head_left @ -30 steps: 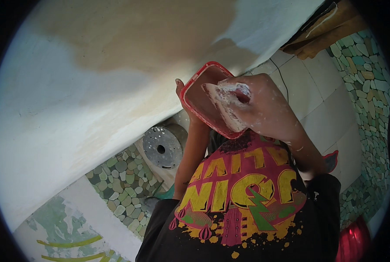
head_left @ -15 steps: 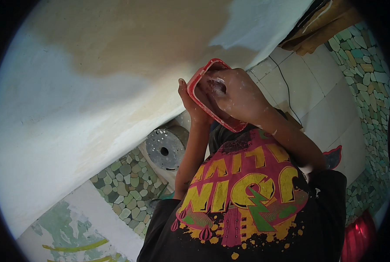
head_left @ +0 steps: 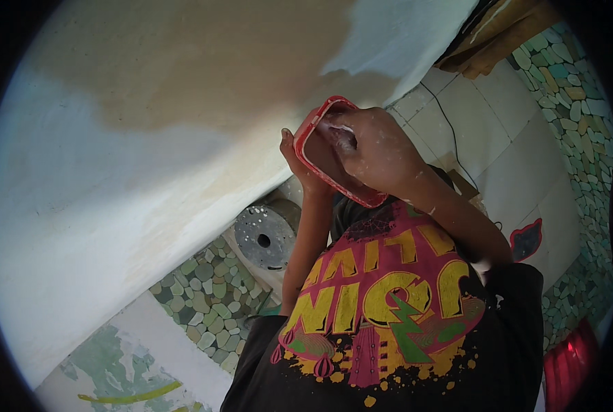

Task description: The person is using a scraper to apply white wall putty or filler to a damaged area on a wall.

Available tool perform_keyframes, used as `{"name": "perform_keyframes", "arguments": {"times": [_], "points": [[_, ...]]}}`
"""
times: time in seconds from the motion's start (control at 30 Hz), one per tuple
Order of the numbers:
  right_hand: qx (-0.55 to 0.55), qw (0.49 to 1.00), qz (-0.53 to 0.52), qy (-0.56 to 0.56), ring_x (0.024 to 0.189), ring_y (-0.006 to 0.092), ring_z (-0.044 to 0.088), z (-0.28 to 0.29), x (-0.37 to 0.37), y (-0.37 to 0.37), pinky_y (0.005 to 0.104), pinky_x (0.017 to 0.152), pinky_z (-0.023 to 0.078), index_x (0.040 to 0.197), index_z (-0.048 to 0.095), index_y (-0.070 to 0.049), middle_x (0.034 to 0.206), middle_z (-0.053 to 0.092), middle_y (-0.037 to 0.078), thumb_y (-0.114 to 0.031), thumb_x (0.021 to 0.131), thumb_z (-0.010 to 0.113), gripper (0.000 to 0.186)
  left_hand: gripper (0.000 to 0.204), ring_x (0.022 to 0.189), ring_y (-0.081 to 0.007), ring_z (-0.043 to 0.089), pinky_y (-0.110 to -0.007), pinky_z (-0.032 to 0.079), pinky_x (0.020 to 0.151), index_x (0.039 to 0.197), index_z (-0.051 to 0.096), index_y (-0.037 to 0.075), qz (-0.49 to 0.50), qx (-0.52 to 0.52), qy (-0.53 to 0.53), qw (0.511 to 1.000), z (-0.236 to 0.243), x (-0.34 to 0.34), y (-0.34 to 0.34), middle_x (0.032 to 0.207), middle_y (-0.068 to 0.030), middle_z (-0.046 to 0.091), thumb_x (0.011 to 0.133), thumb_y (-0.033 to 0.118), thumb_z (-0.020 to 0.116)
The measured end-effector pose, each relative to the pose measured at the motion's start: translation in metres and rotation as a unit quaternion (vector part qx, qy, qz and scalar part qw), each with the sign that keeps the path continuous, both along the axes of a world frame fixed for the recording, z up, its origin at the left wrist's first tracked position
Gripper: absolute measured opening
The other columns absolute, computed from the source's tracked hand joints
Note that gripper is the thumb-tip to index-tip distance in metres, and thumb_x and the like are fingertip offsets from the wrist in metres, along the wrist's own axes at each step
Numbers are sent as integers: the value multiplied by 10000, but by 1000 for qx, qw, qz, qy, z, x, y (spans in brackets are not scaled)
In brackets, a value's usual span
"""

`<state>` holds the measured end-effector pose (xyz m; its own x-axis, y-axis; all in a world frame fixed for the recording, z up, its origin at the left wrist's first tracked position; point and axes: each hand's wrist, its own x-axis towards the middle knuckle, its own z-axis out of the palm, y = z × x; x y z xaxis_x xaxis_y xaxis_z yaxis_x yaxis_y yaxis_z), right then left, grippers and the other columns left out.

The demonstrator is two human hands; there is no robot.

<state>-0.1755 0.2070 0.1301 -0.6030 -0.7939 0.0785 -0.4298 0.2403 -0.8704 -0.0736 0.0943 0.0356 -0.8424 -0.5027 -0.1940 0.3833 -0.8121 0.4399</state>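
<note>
A red rectangular plastic container [head_left: 305, 152] is held up in front of the wall, tilted, with pale smears along its rim. My left hand [head_left: 309, 177] grips it from the outer left side and underneath, its thumb standing up beside the rim. Inside the container reaches my right hand [head_left: 387, 152], its fingers curled and flecked with white. Whitish matter shows around the thumb and forefinger. The right fingertips are hidden, so whatever they hold cannot be made out.
A pale wall [head_left: 162, 151] with a broad brownish damp-looking patch rises at the left. Below the container stands a grey spool-like disc [head_left: 251, 235] with a central hole. A dark cable [head_left: 452, 130] crosses the floor tiles. Brown cloth [head_left: 495, 41] hangs at the upper right.
My right hand has shifted slightly within the container, and more of the container's inside shows below its fingers. The left hand keeps its hold. The whole view has turned a little.
</note>
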Motion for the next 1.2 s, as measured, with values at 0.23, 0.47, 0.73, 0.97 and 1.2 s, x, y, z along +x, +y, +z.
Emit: {"name": "perform_keyframes", "arguments": {"times": [0.23,0.47,0.73,0.97,1.2], "points": [[-37,999,-3,5,809,410,649,-11,6,0,435,744,527,1006,683,24,882,672,237,-30,795,620,226,646,1097,-272,577,-402,423,987,1244,569,5,-36,-81,41,995,7,-2,0,1171,-141,629,983,545,330],[30,998,58,-18,847,404,642,9,0,4,455,795,515,1009,670,0,899,672,213,-37,770,611,249,552,1027,-234,603,-384,456,931,1111,607,26,23,-12,-5,1000,-18,4,-5,1094,-118,649,981,517,395],[85,991,83,-58,908,407,627,29,-6,-1,482,830,498,945,650,3,894,658,223,-51,775,608,183,554,957,-241,629,-370,473,908,1084,630,8,-5,-40,-8,999,-35,7,-14,1022,-124,671,979,507,414],[31,998,50,-34,880,419,620,13,5,4,487,814,491,960,650,5,895,655,223,-47,769,610,202,547,914,-225,638,-358,487,889,1062,632,11,16,-3,-73,997,-8,4,-1,995,-119,676,982,500,399],[-21,1000,1,-6,820,430,617,-10,5,9,483,741,502,935,663,6,853,656,222,-30,751,614,194,616,991,-241,621,-378,476,924,1108,620,10,-39,-93,-91,991,17,0,5,1074,-130,665,967,550,360]]}}
